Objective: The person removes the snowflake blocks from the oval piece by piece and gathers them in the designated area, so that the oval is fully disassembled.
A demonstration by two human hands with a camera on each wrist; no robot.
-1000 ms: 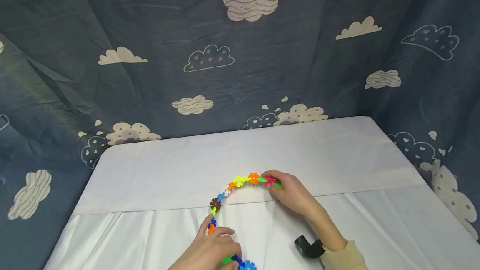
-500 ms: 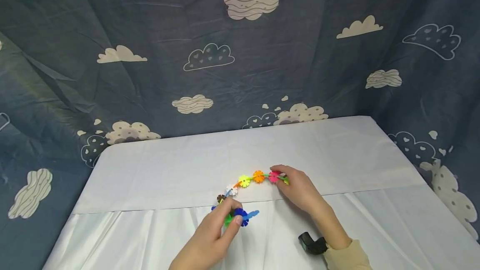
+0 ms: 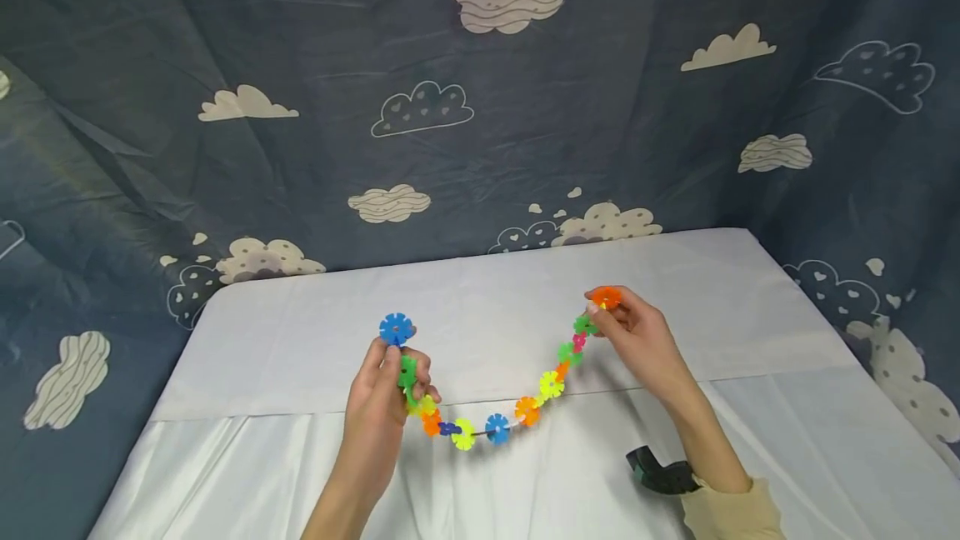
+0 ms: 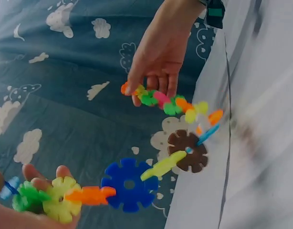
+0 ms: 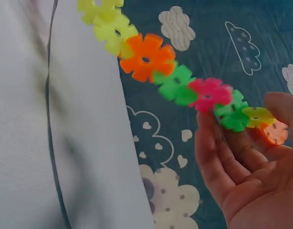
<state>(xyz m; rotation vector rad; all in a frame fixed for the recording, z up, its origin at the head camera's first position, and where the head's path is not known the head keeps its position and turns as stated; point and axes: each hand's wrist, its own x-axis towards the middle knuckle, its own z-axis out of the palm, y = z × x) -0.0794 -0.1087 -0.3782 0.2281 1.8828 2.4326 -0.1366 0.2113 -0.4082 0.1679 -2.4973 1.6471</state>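
A chain of interlocking plastic snowflake discs (image 3: 551, 385) in many colours hangs in a sagging curve between the two hands, above the white cloth. My left hand (image 3: 378, 394) pinches one end, with a light blue disc (image 3: 396, 329) sticking up past the thumb. At the other end, my right hand (image 3: 637, 336) pinches close to an orange disc (image 3: 606, 297). A brown disc (image 4: 188, 151) and a dark blue disc (image 4: 129, 184) show large in the left wrist view. In the right wrist view, a pink disc (image 5: 210, 94) lies by the right fingertips.
White cloth (image 3: 300, 357) covers the table, with a crosswise seam. Behind it hangs a dark blue curtain (image 3: 315, 157) printed with clouds. A black curved device (image 3: 660, 473) sits at the right wrist.
Both hands have risen and moved apart, the left going up and leftward, the right up and rightward. The chain, earlier low over the cloth, now hangs stretched between them.
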